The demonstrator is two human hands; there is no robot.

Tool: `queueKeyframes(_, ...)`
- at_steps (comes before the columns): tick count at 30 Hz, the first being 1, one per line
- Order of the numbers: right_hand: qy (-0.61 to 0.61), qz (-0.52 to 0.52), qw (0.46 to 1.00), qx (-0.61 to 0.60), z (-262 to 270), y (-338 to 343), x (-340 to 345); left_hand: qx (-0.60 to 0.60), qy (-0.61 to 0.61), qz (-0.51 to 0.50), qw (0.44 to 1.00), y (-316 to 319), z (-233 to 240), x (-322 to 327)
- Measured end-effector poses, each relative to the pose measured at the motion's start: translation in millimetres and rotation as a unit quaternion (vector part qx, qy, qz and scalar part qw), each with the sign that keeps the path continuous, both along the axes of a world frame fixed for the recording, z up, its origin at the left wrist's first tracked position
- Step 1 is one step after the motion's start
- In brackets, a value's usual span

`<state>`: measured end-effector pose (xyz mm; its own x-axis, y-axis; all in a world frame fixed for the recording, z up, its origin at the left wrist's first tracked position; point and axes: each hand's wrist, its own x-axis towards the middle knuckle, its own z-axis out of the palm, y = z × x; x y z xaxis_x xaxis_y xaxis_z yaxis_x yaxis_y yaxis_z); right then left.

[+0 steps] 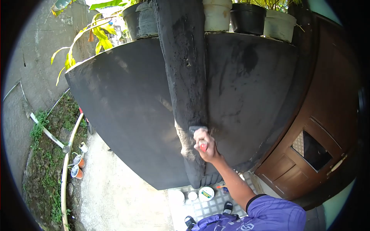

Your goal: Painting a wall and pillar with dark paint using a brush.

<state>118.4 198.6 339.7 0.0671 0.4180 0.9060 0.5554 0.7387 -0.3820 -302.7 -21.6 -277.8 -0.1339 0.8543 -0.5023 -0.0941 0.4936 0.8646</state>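
Observation:
My right hand [205, 144] is closed around the red-tipped handle of a paintbrush [198, 128]. The brush's head touches the rough raised pillar [188, 72], which stands out from the dark-painted wall [130, 95]. Most of the pillar is coated dark grey or black. A bare, tan-coloured patch [186, 143] shows on its lower left part, just left of my hand. Dark curved shapes like toes lie at the foot of the pillar. My left hand is out of view.
White tubs [206, 193] stand on the tiled floor [199, 205] by my feet. Several plant pots [248, 18] line the wall's top. A brown wooden door [292, 170] is at the right. Orange pails [77, 172] and a long pale pipe [65, 184] lie at the left.

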Motion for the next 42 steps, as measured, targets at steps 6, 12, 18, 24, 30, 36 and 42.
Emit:
queueKeyframes(6, 0.137, 0.047, 0.925, -0.351, -174, -72, -40, 0.097, 0.045, -0.137, 0.985, -17, -1, 5)
queueKeyframes(12, 0.113, 0.041, 0.954, -0.275, -140, -71, -23, 0.053, 0.000, -0.091, 0.994, -20, -7, 30)
queueKeyframes(18, -0.028, 0.102, 0.976, 0.192, 121, -37, 22, -0.054, -0.017, -0.120, 0.991, -16, 3, 27)
queueKeyframes(24, -0.116, 0.207, 0.864, 0.443, 303, 7, 13, -0.054, 0.008, -0.066, 0.996, -35, 46, 10)
queueKeyframes(30, -0.080, 0.095, 0.929, 0.349, 211, 49, 17, -0.052, 0.015, -0.040, 0.998, -23, 84, 15)
queueKeyframes(36, -0.069, -0.006, 0.994, 0.086, -27, 11, -10, -0.060, 0.009, -0.008, 0.998, -26, 88, 21)
queueKeyframes(42, -0.085, 0.056, 0.971, -0.219, -179, -49, -62, -0.059, -0.013, 0.058, 0.996, -28, 56, -4)
